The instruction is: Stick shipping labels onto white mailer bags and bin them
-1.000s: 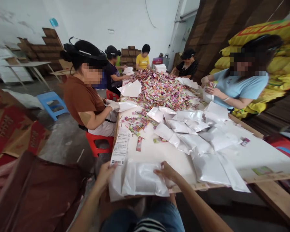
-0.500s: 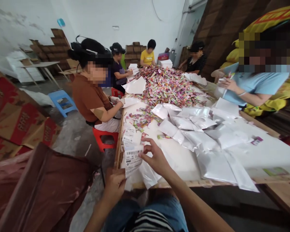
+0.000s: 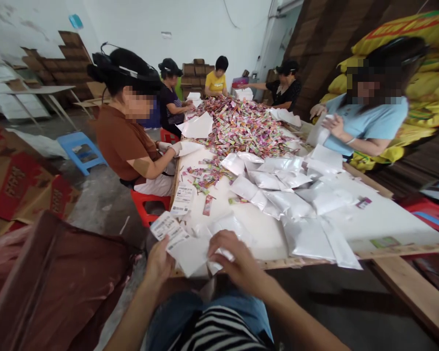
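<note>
Beside white pouches [image 3: 309, 238], the left hand [image 3: 159, 262] grips printed paper [image 3: 166, 226] (grip unclear for right hand [image 3: 234, 256]), sachets [image 3: 241, 126] beyond.

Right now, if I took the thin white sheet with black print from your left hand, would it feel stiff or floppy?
The white sheet would probably be floppy, as it looks paper-thin. It's likely light: the left hand seems to grip only its edge.

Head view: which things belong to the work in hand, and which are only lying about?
Seemingly in the work: printed label sheet, held in the left hand; white plastic bag, by the right hand.

Seemingly just lying about: blue plastic stool; red-printed cartons.
</note>
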Demonstrator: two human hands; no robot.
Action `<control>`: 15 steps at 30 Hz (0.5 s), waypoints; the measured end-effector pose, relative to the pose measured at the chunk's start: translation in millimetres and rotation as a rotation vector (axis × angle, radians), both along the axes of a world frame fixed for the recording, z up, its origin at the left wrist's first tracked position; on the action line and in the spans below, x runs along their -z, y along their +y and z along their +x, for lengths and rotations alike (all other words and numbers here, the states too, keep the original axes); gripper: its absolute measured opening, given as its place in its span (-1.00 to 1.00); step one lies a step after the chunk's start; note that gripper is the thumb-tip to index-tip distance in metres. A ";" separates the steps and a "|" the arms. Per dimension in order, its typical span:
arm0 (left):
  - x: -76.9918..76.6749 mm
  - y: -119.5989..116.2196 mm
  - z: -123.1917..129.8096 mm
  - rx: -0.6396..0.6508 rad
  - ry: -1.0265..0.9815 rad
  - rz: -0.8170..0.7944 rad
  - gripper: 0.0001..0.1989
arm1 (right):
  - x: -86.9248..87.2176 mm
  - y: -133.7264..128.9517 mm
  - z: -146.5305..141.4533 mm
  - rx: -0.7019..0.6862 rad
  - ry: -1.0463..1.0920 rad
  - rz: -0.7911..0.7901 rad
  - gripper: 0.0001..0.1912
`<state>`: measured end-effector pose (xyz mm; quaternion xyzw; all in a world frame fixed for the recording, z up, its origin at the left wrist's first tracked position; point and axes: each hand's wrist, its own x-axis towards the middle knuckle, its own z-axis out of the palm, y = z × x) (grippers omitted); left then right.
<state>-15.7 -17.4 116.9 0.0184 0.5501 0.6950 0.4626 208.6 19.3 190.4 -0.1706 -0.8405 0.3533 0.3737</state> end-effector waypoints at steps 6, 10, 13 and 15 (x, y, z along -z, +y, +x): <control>5.5 -10.6 -41.2 -0.064 0.011 -0.040 -0.63 | -14.2 67.7 17.7 0.298 0.078 -0.111 -0.79; -4.1 -20.2 -27.1 0.114 0.004 0.006 -0.75 | 69.5 100.4 -21.6 0.302 -0.443 -0.016 -0.61; -6.5 -23.5 -13.9 0.212 0.020 -0.008 -0.75 | 118.8 103.4 -26.7 0.287 -0.620 0.226 -0.24; -4.7 -23.1 -7.1 0.238 0.010 -0.016 -0.74 | 135.9 98.9 -22.6 0.133 -0.697 0.342 -0.12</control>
